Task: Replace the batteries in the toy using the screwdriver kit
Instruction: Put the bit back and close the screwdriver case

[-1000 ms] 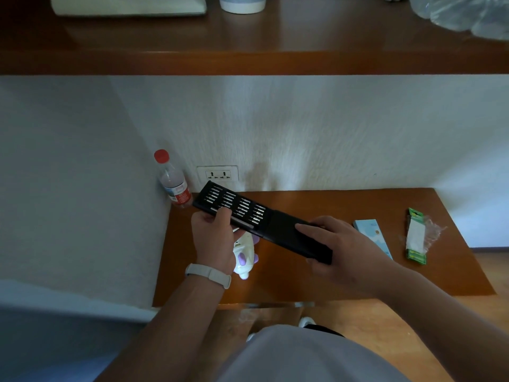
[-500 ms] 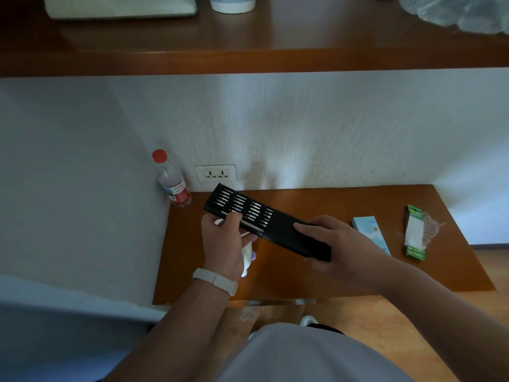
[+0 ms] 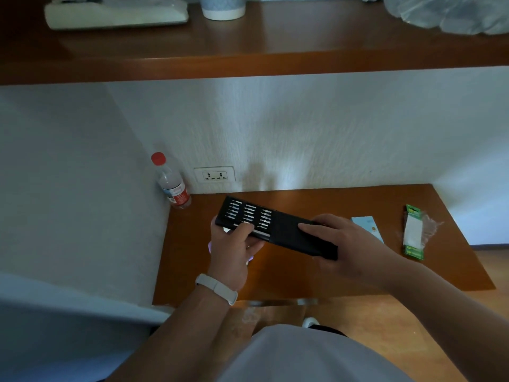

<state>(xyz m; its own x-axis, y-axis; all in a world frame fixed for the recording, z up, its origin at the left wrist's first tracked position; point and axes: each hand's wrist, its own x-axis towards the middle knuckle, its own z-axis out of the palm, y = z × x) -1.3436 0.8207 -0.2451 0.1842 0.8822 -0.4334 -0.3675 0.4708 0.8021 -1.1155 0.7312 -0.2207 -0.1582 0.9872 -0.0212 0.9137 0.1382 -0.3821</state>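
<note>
Hands are gripping the screwdriver kit [image 3: 286,231], left hand [image 3: 234,252] at its open end, right hand [image 3: 347,244] opposite. Tilting may be spilling bits [image 3: 249,212].

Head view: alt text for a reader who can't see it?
Two hands hold a black screwdriver kit over a wooden desk: the left hand grips its open bit end, the right hand its closed end. A battery pack lies at the desk's right; a water bottle stands back left.
</note>
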